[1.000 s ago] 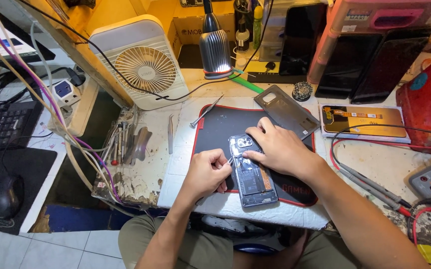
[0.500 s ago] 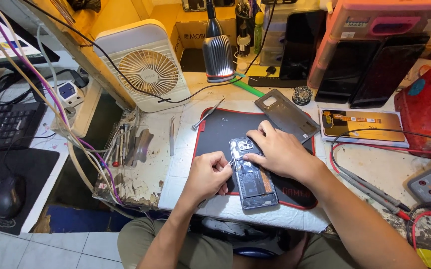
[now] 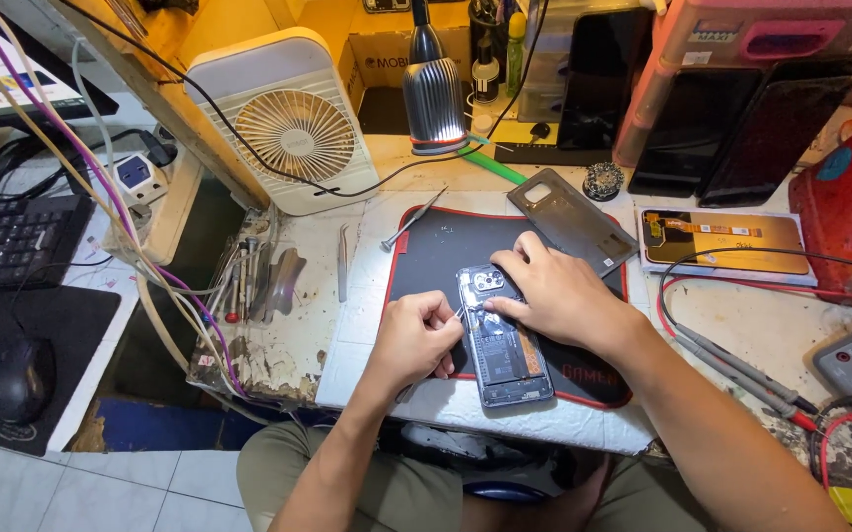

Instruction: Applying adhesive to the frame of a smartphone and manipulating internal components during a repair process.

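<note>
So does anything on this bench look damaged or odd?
Yes: the white bench top is badly chipped along its front-left edge, bare brown patches showing. The opened smartphone lies backless; its grey back cover sits apart.

Both hands crowd the opened phone (image 3: 502, 345), open mat (image 3: 426, 266) lies bare to the upper left up to the loose screwdriver (image 3: 411, 220), while the back cover (image 3: 571, 222) blocks the upper right and probe leads (image 3: 731, 360) hem the right.

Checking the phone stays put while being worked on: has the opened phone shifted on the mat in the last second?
No. The opened phone lies at the same spot on the black mat.
</note>
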